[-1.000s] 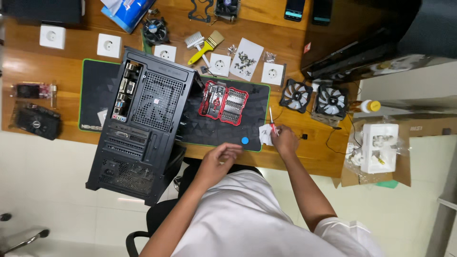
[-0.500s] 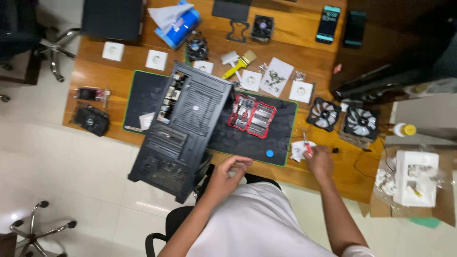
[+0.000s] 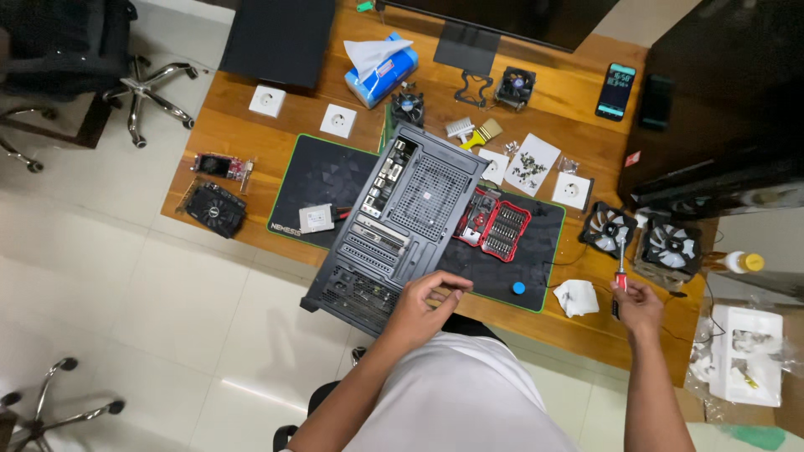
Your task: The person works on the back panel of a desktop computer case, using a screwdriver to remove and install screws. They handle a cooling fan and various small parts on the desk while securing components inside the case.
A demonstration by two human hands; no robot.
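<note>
A black computer case lies on its side across a wooden desk, its near end jutting past the desk's front edge. My left hand rests by the case's near right corner, fingers curled together; whether it pinches anything is unclear. My right hand grips a red-handled screwdriver upright near the desk's front right, beside a crumpled white cloth. An open red bit set and a small blue cap lie on the black desk mat.
Two case fans sit at the right, two graphics cards at the left edge. Farther back are a tissue box, white wall sockets, a brush, a phone and a monitor stand. Office chairs stand left.
The view has swung right and pulled back, showing more floor and chairs at left. My right hand has shifted rightward along the desk's front with the screwdriver; my left hand stays by the case.
</note>
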